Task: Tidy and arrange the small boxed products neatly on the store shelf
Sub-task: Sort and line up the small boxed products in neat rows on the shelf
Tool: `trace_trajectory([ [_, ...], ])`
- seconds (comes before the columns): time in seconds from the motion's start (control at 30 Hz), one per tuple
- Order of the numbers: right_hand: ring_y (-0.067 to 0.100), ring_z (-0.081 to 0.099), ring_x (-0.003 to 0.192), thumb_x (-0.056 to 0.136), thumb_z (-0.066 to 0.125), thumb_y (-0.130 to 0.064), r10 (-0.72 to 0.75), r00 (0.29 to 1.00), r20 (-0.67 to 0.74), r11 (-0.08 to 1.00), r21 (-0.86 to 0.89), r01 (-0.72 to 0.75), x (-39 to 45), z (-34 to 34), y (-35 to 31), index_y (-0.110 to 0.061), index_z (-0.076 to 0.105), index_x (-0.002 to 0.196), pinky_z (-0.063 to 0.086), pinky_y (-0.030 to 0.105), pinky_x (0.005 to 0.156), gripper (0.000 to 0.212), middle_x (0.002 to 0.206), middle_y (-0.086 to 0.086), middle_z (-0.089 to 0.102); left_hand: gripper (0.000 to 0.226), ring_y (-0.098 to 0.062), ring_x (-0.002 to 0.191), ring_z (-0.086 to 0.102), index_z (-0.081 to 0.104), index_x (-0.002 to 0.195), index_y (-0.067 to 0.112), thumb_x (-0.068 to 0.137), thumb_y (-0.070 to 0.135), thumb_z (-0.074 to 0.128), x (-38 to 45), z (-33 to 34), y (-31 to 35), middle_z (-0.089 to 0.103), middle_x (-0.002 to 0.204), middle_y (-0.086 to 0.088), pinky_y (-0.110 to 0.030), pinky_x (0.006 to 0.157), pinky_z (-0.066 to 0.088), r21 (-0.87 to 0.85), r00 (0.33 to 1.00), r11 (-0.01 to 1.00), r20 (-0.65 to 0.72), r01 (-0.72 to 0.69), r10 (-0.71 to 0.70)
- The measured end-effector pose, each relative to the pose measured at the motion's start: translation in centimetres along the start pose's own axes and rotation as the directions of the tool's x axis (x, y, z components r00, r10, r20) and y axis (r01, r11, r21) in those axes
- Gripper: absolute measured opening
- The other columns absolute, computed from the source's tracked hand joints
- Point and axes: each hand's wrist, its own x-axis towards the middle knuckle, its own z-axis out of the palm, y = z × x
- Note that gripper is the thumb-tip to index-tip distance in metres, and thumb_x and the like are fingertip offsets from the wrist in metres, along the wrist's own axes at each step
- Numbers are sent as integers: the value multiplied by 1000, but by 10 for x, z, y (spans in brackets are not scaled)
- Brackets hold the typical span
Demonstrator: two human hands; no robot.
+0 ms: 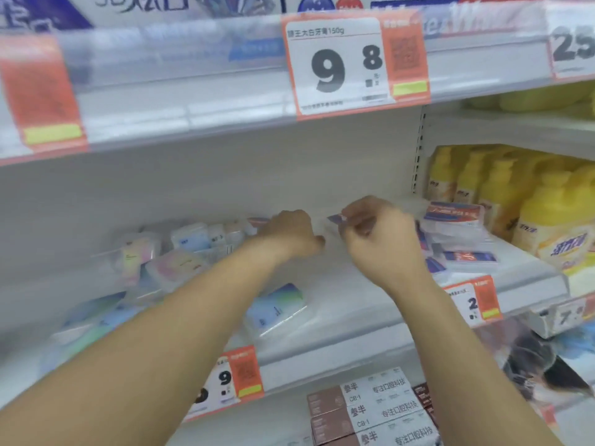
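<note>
Right hand (383, 235): reaches to the far middle of the shelf (347, 304), fingers curled round a small clear box with a red-and-blue label (335, 219), held just off the shelf floor.
Left hand (291, 235): just left of that box, fingers curled away from the camera; whether it grips anything, I cannot tell.
Boxed products, right: a loose stack of red-and-blue boxes (457, 226) sits skewed, with more lying flat on its near side.
Boxed products, left: pastel boxes (190, 239) lie jumbled and tilted; one blue-green box (277, 305) lies flat alone, near the shelf's front edge.
Risk, stack: the skewed right stack looks unsteady; a brush from the right wrist or a box set on it off-centre would likely slide it apart.
Risk, front edge: the lone blue-green box could be swept off by the left forearm, which passes close above it.
Risk, mixing: setting the held box among the pastel ones would muddle the two kinds.
Risk, neighbours: the yellow bottles (547, 214) stand just beside the stack and could be knocked.
Writing, upper price tag (341, 62): "9 8" in large digits, with a line ending "150g".
Writing, near tags: a "9" on the near orange tag (233, 378), a "2" on the right orange tag (473, 302); the rest is blurred.
Writing, lower boxes (373, 410): "参半", "专注口腔科技", "CB-1".
</note>
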Motion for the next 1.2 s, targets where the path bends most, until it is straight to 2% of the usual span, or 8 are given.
trace_trajectory([
  [0.13, 22, 55, 110, 86, 68, -29, 55, 873, 484, 997, -70, -24, 15, 78, -16, -27, 52, 131, 44, 26, 85, 47, 125, 4, 45, 49, -28, 133, 35, 55, 126, 35, 83, 60, 53, -48, -28, -75, 47, 139, 4, -44, 105, 31, 224, 998, 973, 23, 56, -63],
  [0.37, 36, 43, 131, 83, 71, -38, 107, 778, 620, 959, -271, 85, 74, 183, 1, -32, 43, 140, 40, 41, 108, 64, 138, 11, 42, 79, -24, 138, 31, 35, 138, 53, 65, 82, 40, -88, -22, -146, 30, 152, 13, -46, 110, 30, 68, 989, 993, 109, 96, -103],
  [0.5, 30, 56, 116, 89, 69, -34, 52, 832, 552, 977, -201, 72, 78, 187, 14, -22, 55, 134, 44, 33, 99, 48, 130, 12, 56, 61, -23, 141, 21, 34, 138, 54, 81, 76, 39, -85, -15, -150, 26, 153, 14, -48, 109, 23, 104, 994, 991, 69, 80, -87],
  [0.67, -1, 63, 82, 76, 85, -13, -55, 899, 435, 938, 332, -104, 55, 131, -17, -15, 74, 114, 47, 17, 78, 40, 105, -10, 67, 59, -22, 146, 13, 50, 122, 53, 79, 78, 21, -90, -28, -141, 30, 152, 10, -51, 116, 8, -167, 979, 970, 128, 179, -159],
  [0.77, -4, 64, 101, 64, 87, 7, -173, 876, 449, 870, 487, -77, 30, 94, -36, -13, 76, 107, 54, 17, 86, 49, 123, -6, 59, 59, -15, 146, 13, 54, 126, 37, 88, 69, 22, -92, -34, -137, 37, 150, 5, -47, 120, 4, -245, 955, 968, -266, 62, -129],
  [0.83, 5, 61, 116, 65, 84, 11, -265, 857, 442, 847, 532, -12, 11, 77, -44, -17, 77, 104, 56, 24, 91, 48, 135, -3, 52, 54, -15, 131, 43, 54, 129, 32, 88, 65, 43, -98, -39, -131, 52, 136, 4, -38, 110, 35, -423, 909, 903, -403, -81, -107],
  [0.97, 6, 44, 138, 65, 71, 13, -377, 810, 449, 805, 592, 47, -18, 51, -41, -15, 65, 125, 50, 26, 100, 67, 152, 3, 34, 51, -8, 89, 64, 57, 120, 30, 74, 32, 80, -114, -38, -111, 63, 104, 9, -25, 75, 55, -542, 928, 816, -373, -202, -18],
  [1.2, -2, 54, 115, 59, 89, -20, -386, 886, 256, 919, 196, 343, -29, 4, -20, -29, 66, 118, 49, 16, 92, 64, 127, -3, 52, 46, -10, 104, 61, 54, 128, 21, 84, 20, 68, -118, -13, -78, 64, 116, 4, -29, 90, 51, -446, 887, 824, -442, -349, 137],
])
